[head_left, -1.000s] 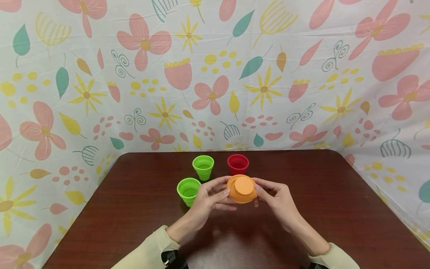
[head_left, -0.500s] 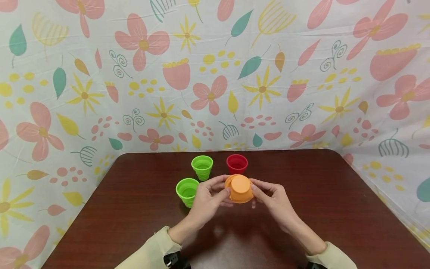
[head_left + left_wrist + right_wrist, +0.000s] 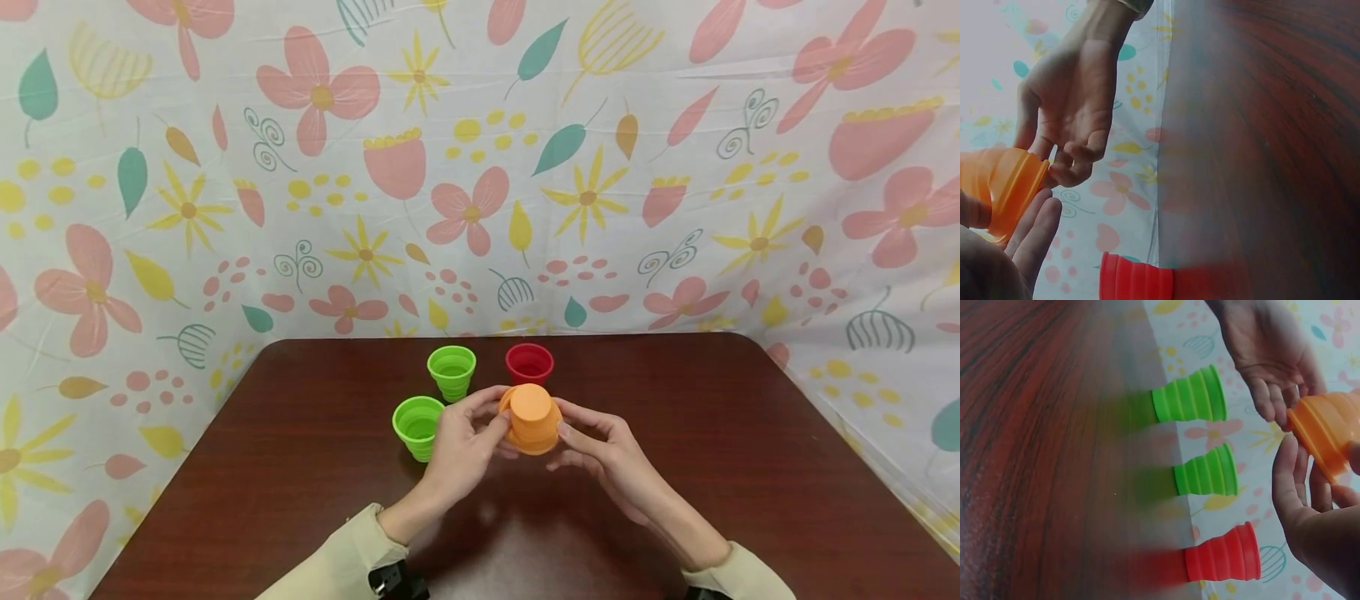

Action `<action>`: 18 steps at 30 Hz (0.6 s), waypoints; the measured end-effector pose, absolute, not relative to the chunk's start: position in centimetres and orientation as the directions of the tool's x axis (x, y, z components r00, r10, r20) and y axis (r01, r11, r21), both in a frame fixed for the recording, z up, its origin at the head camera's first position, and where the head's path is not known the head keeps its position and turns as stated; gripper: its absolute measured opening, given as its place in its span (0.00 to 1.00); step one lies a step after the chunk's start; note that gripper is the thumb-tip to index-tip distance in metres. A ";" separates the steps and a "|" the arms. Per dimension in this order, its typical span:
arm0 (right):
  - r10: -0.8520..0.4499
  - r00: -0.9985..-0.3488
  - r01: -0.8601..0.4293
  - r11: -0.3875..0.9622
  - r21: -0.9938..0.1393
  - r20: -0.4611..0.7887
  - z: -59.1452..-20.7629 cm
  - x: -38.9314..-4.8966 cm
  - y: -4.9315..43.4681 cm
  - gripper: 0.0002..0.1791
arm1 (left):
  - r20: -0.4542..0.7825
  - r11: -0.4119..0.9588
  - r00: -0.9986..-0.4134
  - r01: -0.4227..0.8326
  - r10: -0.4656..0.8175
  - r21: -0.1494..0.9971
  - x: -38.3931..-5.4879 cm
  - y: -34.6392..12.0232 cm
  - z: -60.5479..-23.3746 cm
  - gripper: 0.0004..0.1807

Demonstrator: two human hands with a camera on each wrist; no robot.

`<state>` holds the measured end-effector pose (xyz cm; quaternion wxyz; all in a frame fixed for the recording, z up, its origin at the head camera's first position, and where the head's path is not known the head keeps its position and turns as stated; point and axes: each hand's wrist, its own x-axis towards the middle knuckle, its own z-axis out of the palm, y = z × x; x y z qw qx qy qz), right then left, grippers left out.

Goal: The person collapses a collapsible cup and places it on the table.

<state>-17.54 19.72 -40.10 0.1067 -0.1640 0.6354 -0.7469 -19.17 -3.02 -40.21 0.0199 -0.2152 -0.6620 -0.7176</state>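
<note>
An orange collapsible cup (image 3: 531, 417) is held up over the table between both hands, its closed base turned toward the head camera. My left hand (image 3: 463, 442) grips its left side, thumb on the outer wall. On the other side my right hand (image 3: 611, 454) pinches the wall near the rim with thumb and forefinger, the lower fingers spread loosely. Stepped rings show on the cup's wall (image 3: 1013, 181) in the left wrist view. Also in the right wrist view, the orange cup (image 3: 1329, 425) sits tilted between the fingers of both hands.
Two green collapsible cups (image 3: 452, 371) (image 3: 417, 427) stand upright on the dark wooden table (image 3: 712, 433), left of the hands. A red collapsible cup (image 3: 529, 362) stands just beyond the orange one. A flower-patterned cloth (image 3: 480, 167) hangs behind the table.
The orange cup's base has pushed out, making the cup taller. Both hands stay around it; the right hand's lower fingers have loosened and shifted down.
</note>
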 end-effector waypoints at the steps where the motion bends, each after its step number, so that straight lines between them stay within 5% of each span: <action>1: -0.358 -0.928 -0.048 -0.165 -0.985 0.105 -40.1 -17.5 19.6 0.30 | 0.329 -0.118 -0.908 0.308 0.260 0.944 -19.2 -3.0 -40.2 0.18; 18: -0.198 -0.965 -0.183 0.033 -0.982 0.173 -40.4 -17.5 18.9 0.27 | 0.267 -0.341 -0.830 0.100 0.490 0.935 -19.1 -3.5 -41.7 0.34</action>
